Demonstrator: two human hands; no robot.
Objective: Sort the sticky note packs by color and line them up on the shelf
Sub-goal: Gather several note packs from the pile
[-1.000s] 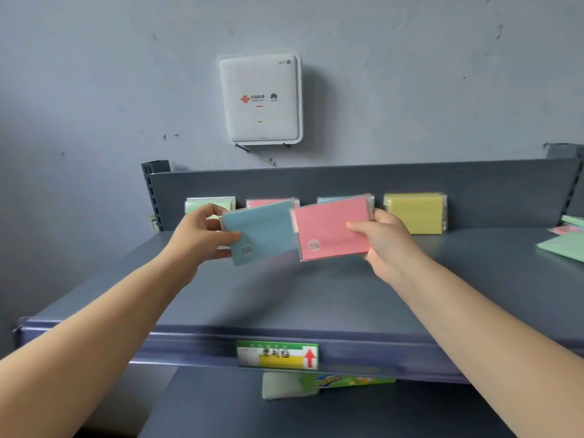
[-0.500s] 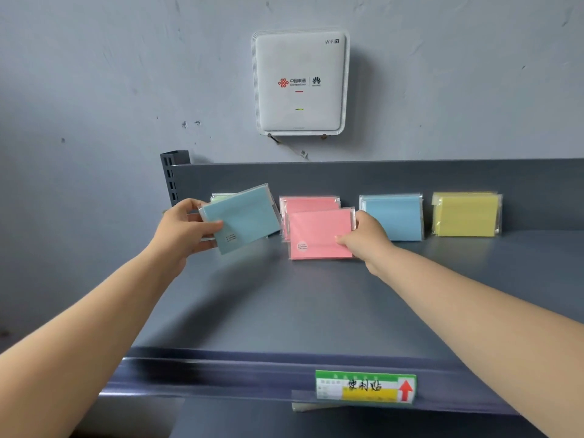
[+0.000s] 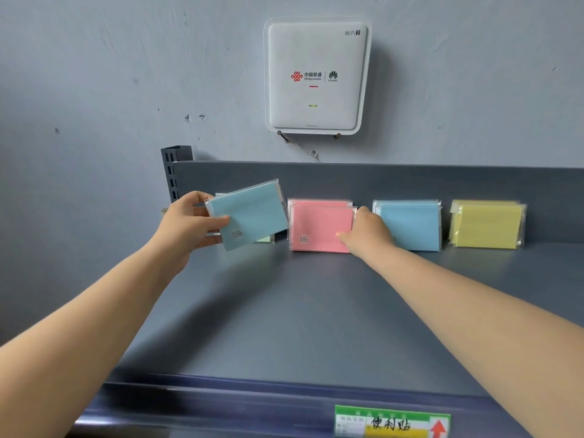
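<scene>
A pink pack (image 3: 320, 229) is being stood against the pink stack on the shelf (image 3: 284, 311)
It is being gripped at its edge by the right hand (image 3: 366, 232), left of the blue stack (image 3: 410, 224); a blue pack (image 3: 248, 214), further left, is being held aloft in the left hand (image 3: 186, 227), likely awaiting that stack

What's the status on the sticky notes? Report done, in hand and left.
Done: pink, blue and yellow stacks stand against the shelf's back panel.
In hand: the right hand sets a pink pack against the pink stack; the left hand holds a blue pack.
Left: that blue pack belongs with the blue stack.
</scene>
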